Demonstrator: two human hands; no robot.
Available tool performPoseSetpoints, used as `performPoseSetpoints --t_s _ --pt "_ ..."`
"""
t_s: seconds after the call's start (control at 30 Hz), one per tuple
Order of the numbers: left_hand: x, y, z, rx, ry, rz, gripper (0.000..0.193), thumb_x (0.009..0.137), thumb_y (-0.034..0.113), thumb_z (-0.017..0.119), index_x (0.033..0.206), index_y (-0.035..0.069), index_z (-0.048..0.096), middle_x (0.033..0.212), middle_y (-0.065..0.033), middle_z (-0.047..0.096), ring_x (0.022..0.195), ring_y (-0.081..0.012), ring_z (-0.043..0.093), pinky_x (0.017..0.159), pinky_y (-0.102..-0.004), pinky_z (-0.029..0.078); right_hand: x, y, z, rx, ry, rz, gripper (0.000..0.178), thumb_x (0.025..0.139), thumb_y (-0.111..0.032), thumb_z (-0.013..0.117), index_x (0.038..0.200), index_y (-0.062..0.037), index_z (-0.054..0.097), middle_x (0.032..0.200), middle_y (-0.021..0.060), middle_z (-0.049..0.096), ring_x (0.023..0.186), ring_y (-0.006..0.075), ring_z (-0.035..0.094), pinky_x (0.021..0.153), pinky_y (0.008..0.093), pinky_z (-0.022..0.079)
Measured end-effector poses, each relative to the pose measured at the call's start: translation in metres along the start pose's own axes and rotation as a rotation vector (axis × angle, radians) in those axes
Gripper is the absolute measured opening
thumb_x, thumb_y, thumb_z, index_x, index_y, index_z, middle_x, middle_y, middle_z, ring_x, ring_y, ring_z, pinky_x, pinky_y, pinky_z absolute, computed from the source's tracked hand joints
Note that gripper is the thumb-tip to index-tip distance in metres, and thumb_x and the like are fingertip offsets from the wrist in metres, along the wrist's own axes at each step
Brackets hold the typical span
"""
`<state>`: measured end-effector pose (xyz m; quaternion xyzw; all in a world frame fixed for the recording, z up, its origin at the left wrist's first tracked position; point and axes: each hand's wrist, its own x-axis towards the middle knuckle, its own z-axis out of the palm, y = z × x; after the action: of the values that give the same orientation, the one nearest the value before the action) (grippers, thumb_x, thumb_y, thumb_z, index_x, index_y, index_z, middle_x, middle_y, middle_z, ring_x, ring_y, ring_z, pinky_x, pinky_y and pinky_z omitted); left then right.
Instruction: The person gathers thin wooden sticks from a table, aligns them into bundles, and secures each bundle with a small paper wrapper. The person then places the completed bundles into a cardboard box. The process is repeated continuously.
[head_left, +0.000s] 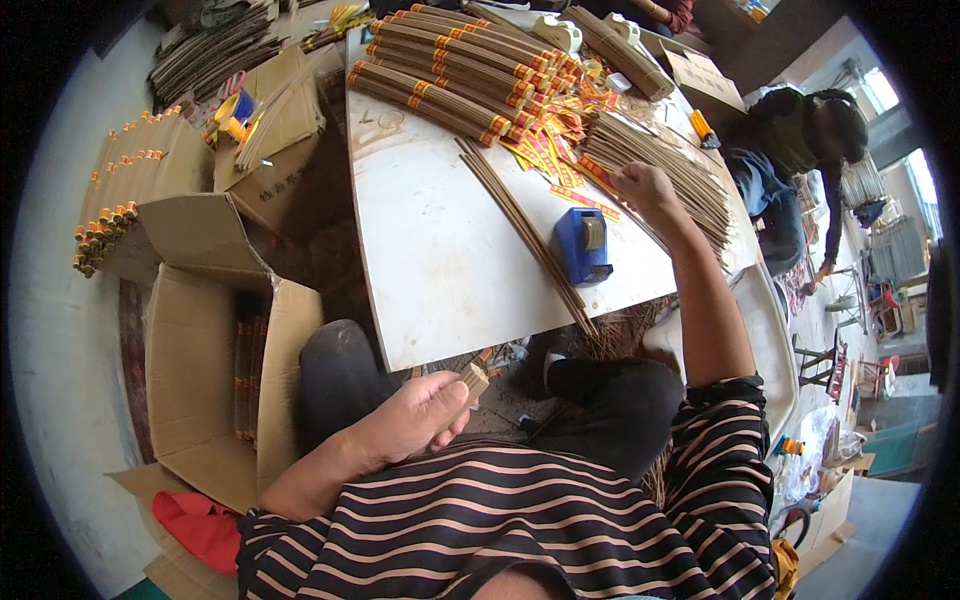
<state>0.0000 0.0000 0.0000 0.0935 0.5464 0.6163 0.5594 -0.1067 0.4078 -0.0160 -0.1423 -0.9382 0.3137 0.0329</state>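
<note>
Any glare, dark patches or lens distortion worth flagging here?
Head view: windows at far right blown out; head view: the inside of the open cardboard box shadowed; head view: fisheye black rim, background at right leaning; head view: left hand and right hand reasonably clear.

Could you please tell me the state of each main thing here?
Left hand: closed around a tan stick bundle
Right hand: fingers curled, grip unclear
Brown cardboard box: open, sticks inside
Blue plastic tape dispenser: loaded with tape
Red-banded brown stick bundles: stacked
</note>
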Motion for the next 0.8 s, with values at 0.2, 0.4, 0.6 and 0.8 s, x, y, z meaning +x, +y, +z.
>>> performPoseSetpoints --t_s 0.2,0.4,0.6,0.8 --pt "-0.007 -0.006 0.014 0.009 0.005 -0.002 0.042 0.094 0.043 0.038 0.097 0.002 0.046 0.07 -0.0002 0.046 0.057 -0.0057 0.042 0.05 -0.0172 0.036 -0.025 0.033 0.01 -0.316 -0.053 0.076 0.021 0.078 -0.023 0.061 0.082 -0.0019 0.063 0.073 0.0159 0.062 0.068 0.0241 0.061 0.063 0.0363 0.047" --pt "0.003 -0.003 0.006 0.04 0.007 -0.001 0.037 0.097 0.038 0.035 0.094 0.003 0.046 0.069 0.0012 0.045 0.057 -0.0047 0.041 0.05 -0.0172 0.037 0.016 0.012 0.027 -0.123 -0.052 -0.185 0.021 0.072 -0.023 0.065 0.083 -0.0053 0.064 0.077 0.016 0.064 0.073 0.028 0.063 0.065 0.0368 0.048" --pt "0.011 0.001 -0.015 0.008 0.038 -0.016 0.045 0.095 0.043 0.036 0.099 0.0 0.046 0.07 -0.0009 0.047 0.056 -0.0064 0.041 0.05 -0.0177 0.036 0.08 -0.018 0.073 -0.224 -0.07 -0.067 0.035 0.066 -0.035 0.072 0.079 -0.0032 0.062 0.072 0.0127 0.062 0.068 0.0245 0.06 0.063 0.0366 0.046" --pt "0.017 0.003 -0.028 -0.007 0.061 -0.027 0.043 0.096 0.042 0.036 0.099 0.0 0.046 0.07 -0.0006 0.047 0.057 -0.0066 0.043 0.051 -0.018 0.037 0.107 -0.016 0.088 -0.448 -0.12 -0.058 0.033 0.063 -0.031 0.074 0.075 -0.0028 0.062 0.074 0.0136 0.063 0.07 0.0255 0.061 0.064 0.0364 0.048"
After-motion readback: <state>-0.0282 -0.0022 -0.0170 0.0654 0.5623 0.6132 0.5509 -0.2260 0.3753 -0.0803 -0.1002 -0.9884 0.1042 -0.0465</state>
